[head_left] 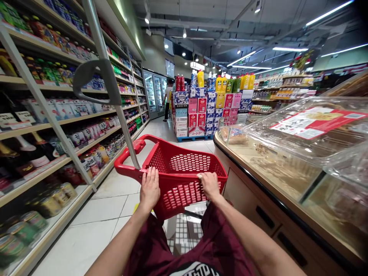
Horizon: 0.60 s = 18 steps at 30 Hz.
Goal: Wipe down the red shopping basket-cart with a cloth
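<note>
A red plastic shopping cart (189,163) with honeycomb openings stands directly in front of me. No goods show in the visible part of its basket. My left hand (150,188) rests on the near rim at the left, fingers stretched out flat over the edge. On the right part of the same rim, my right hand (209,184) is closed, its fingers bent over the edge into the basket. A metal pole (126,134) with a grey looped handle (110,82) rises at the cart's left side, beside my left hand.
Shelves (77,147) of bottles and cans line the left. A counter (258,184) with clear plastic food boxes (310,134) runs close along the right. Stacked drink cartons (198,115) stand ahead on a blue pallet. A person (168,99) is farther off, near glass-door fridges (155,90).
</note>
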Motion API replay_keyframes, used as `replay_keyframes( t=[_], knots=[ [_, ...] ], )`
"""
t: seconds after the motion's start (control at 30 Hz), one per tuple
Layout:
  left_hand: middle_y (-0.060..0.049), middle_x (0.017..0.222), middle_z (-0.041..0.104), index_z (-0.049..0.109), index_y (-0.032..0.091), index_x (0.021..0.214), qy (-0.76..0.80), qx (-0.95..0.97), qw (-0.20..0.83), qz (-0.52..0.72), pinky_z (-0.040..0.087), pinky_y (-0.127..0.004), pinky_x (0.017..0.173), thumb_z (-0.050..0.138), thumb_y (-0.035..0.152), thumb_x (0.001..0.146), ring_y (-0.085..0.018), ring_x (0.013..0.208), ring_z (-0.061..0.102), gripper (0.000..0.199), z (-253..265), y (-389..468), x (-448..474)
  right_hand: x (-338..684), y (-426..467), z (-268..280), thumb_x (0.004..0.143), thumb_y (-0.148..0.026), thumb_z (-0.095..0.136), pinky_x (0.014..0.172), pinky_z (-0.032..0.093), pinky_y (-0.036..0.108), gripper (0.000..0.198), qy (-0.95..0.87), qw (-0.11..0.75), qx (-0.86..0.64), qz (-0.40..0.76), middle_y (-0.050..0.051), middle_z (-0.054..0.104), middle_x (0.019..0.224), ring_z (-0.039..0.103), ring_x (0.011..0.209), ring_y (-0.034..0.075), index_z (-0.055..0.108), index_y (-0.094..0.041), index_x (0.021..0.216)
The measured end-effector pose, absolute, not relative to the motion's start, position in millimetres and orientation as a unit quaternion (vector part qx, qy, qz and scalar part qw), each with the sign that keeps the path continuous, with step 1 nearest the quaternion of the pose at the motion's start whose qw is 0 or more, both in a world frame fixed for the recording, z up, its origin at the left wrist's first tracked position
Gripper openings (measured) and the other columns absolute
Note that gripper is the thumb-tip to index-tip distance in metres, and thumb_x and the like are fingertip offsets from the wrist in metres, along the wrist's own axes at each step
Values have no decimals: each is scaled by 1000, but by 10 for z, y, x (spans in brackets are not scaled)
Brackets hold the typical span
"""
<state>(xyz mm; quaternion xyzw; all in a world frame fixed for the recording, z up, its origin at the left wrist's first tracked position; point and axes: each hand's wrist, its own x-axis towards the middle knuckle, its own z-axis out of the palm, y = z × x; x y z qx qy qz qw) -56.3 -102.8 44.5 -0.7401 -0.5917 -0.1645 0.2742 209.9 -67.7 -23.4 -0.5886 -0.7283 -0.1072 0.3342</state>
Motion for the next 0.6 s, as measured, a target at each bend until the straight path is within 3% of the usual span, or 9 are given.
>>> replay_keyframes(
  t=[0.17, 0.4, 0.6],
  knots=[
    [-14, 139, 34, 36, 5, 130, -575, -750, 285, -160, 11, -44, 110, 38, 13, 71, -24, 132, 23, 60, 477, -1039, -669, 1136, -615, -16, 93, -28, 30, 96, 22, 38, 31, -761, 372, -527, -70, 4, 63, 95, 51, 90, 16, 54, -22, 112],
    [-10, 141, 31, 31, 8, 133, -586, -724, 301, -204, 12, -47, 109, 29, 8, 76, -22, 133, 20, 57, 399, -1075, -846, 1460, -652, -113, 93, -27, 29, 96, 21, 42, 32, -742, 373, -552, -71, 7, 62, 101, 50, 95, 18, 54, -20, 112],
    [-10, 138, 37, 31, 11, 133, -578, -713, 311, -248, 7, -43, 110, 31, 9, 77, -19, 131, 27, 56, 405, -1052, -986, 234, -609, 339, 92, -27, 32, 97, 24, 40, 33, -780, 405, -476, -33, 5, 61, 103, 50, 95, 17, 48, -21, 120]
  ],
)
